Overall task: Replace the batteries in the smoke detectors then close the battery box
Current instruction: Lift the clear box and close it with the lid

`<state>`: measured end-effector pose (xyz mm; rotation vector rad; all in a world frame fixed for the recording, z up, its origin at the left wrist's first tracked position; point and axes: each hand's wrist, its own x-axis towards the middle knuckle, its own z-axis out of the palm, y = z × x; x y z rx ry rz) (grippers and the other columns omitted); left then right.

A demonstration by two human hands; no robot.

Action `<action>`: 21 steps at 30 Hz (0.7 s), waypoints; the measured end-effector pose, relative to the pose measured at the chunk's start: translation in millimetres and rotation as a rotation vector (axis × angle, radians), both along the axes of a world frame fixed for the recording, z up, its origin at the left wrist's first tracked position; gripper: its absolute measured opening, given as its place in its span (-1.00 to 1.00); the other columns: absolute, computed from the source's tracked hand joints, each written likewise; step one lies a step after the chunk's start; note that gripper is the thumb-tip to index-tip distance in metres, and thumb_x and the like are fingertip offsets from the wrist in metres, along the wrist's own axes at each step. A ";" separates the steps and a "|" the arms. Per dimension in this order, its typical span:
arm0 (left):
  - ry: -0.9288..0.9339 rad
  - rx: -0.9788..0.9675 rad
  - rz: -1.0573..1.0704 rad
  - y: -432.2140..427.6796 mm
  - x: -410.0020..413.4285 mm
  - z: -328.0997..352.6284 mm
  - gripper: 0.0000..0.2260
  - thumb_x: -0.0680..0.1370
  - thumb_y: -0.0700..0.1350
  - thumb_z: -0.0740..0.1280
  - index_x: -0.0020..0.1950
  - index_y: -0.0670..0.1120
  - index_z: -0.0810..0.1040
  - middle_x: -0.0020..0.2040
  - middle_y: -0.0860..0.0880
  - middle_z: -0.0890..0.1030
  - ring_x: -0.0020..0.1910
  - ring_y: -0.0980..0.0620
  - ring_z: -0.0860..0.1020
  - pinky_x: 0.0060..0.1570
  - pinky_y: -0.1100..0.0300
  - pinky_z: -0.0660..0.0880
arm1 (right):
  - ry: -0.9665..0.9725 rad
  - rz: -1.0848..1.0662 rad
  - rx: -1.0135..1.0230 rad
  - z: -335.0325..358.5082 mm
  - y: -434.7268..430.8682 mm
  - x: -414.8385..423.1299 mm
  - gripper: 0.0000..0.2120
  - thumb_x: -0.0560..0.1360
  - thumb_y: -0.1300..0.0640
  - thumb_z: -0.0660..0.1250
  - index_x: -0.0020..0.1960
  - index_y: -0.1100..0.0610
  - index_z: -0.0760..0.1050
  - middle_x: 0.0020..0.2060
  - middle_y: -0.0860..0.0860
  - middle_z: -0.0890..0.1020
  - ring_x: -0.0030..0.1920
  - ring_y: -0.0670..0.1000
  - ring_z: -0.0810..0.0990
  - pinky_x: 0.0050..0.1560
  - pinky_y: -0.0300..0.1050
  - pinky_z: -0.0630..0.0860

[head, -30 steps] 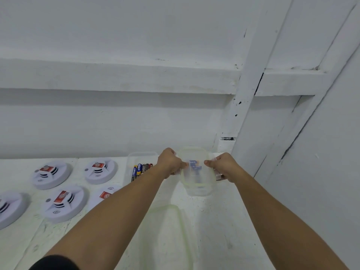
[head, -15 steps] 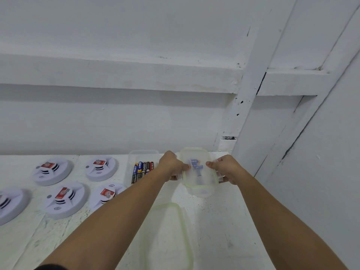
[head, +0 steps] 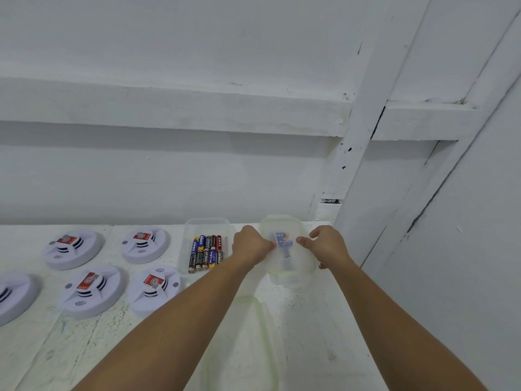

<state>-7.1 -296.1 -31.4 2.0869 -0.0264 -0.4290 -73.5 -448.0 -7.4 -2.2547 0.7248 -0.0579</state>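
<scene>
Pressing the lid onto the battery box

Your left hand and right hand are pinching the light, flexible, slippery battery box by its side rims, near the tabletop's far edge; you're best squeezing at the rims.

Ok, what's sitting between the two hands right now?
In the head view, the lidded clear box with blue batteries inside sits between the left hand and right hand; both touch its lid.

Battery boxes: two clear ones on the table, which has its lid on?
The right-hand box, held between the left hand and right hand, carries a green-rimmed lid. The left box is open, with batteries exposed.
</scene>
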 end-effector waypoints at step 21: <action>0.107 -0.107 0.049 0.6 10.1 -5.1 -0.74 0.41 -0.26 0.46 0.03 -0.32 0.51 -0.03 -0.23 0.61 -0.08 -0.16 0.62 -0.12 -0.01 0.63 | 0.021 -0.035 0.371 -9.9 -17.5 24.5 -0.83 0.42 0.26 0.46 -0.14 0.34 0.51 -0.13 0.24 0.62 -0.29 0.13 0.61 -0.24 -0.02 0.60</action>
